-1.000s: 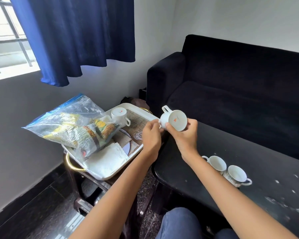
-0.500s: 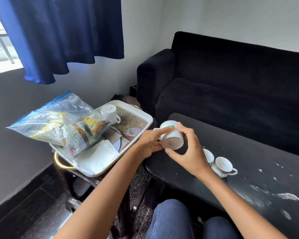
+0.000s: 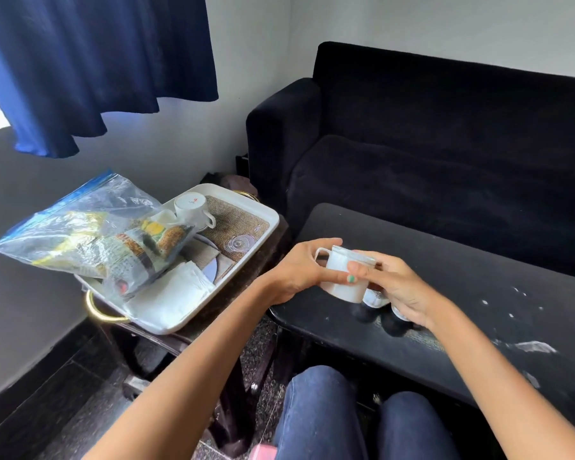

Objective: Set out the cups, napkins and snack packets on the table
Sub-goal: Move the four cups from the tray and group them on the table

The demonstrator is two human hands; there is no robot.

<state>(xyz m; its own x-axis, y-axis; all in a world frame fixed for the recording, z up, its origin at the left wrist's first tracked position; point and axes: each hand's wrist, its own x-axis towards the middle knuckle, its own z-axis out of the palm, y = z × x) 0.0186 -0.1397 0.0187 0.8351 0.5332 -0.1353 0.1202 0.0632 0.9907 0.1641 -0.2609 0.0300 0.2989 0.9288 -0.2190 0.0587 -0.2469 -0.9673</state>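
Note:
Both hands hold a white cup [image 3: 341,275] upright just above the left end of the black table [image 3: 478,293]. My left hand [image 3: 296,272] grips its handle side with thumb and fingers. My right hand [image 3: 399,287] wraps the other side. Two more white cups on the table are mostly hidden behind my right hand; a bit of one [image 3: 374,298] shows. On the white tray [image 3: 266,234] to the left lie one upside-down cup [image 3: 191,207], a clear zip bag of snack packets [image 3: 90,240] and white napkins [image 3: 176,293].
The tray sits on a small dark side stand with a gold handle [image 3: 102,312]. A black sofa [image 3: 445,154] stands behind the table. A blue curtain [image 3: 97,61] hangs over the window at the left. My knees [image 3: 319,410] are under the table's near edge.
The cup has been turned from bottom-facing-me to upright and lowered to the right, toward the two cups on the table. My view has shifted right.

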